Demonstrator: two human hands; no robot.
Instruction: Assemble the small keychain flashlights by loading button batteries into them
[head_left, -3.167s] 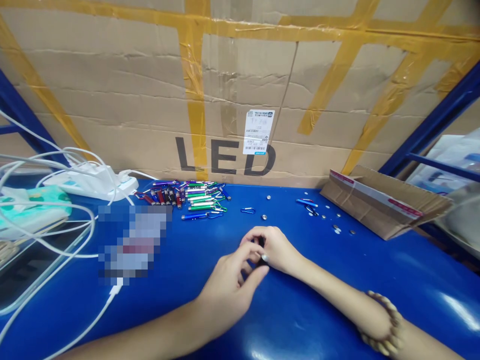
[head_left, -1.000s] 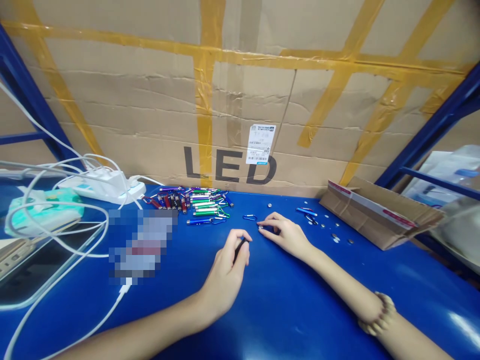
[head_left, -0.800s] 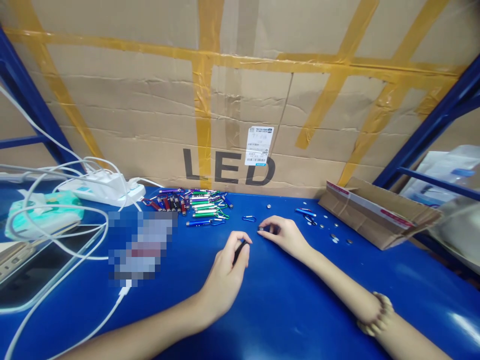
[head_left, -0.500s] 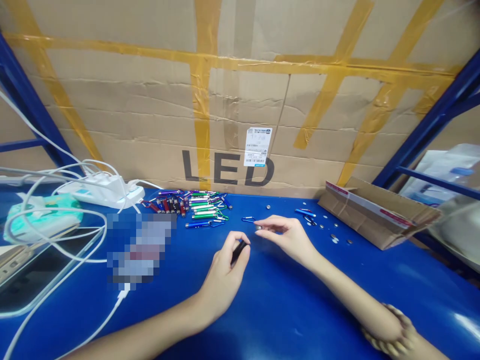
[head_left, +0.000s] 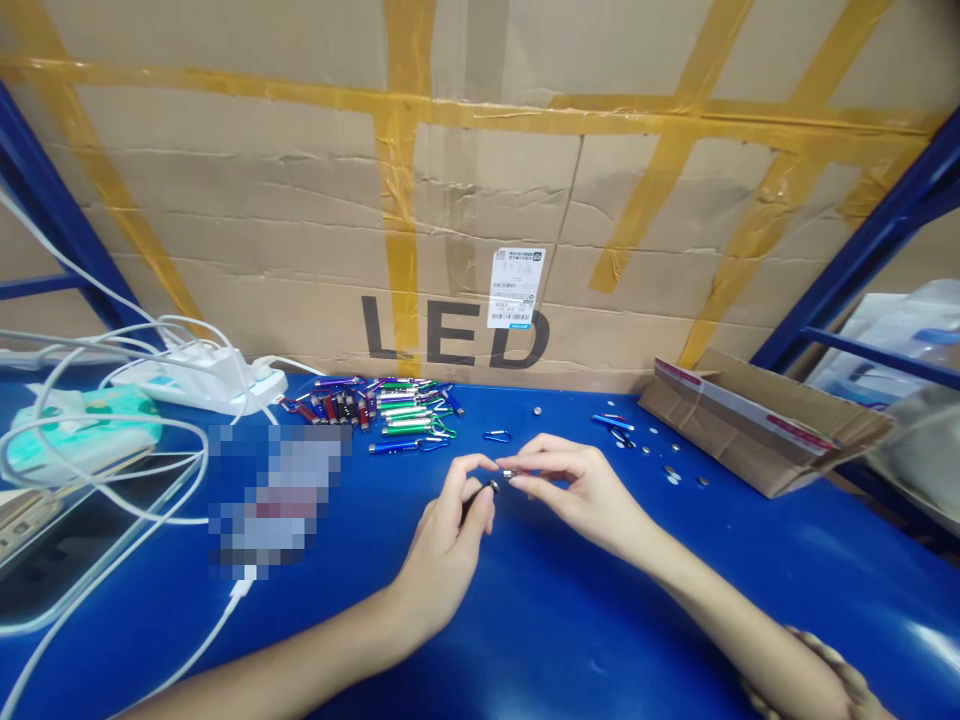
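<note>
Wrapped in the fingers of my left hand point(head_left: 450, 530) is a small black flashlight tube point(head_left: 480, 492), mostly hidden, its silver-rimmed end facing right. Between thumb and fingertips, my right hand point(head_left: 574, 490) pinches a tiny silver piece point(head_left: 508, 475) that looks like stacked button cells. This piece is close to the tube's end; whether they touch I cannot tell. A blue carabiner clip point(head_left: 496, 436) lies just beyond my fingertips. Behind my left hand is a pile of finished-looking mini flashlights point(head_left: 412, 410) in green, blue, red and purple, with clips attached.
Several loose button cells point(head_left: 671, 473) and a blue flashlight tube point(head_left: 611, 423) lie right of my hands. An open cardboard box point(head_left: 765, 430) stands at the right. White cables point(head_left: 210, 500), a power strip point(head_left: 202, 375) and a blurred-out phone point(head_left: 281, 500) occupy the left. A big carton point(head_left: 300, 230) walls off the back.
My right hand has brought the silver piece down and left, close to the black tube. In my left hand the tube has turned, so its silver-rimmed end shows.
</note>
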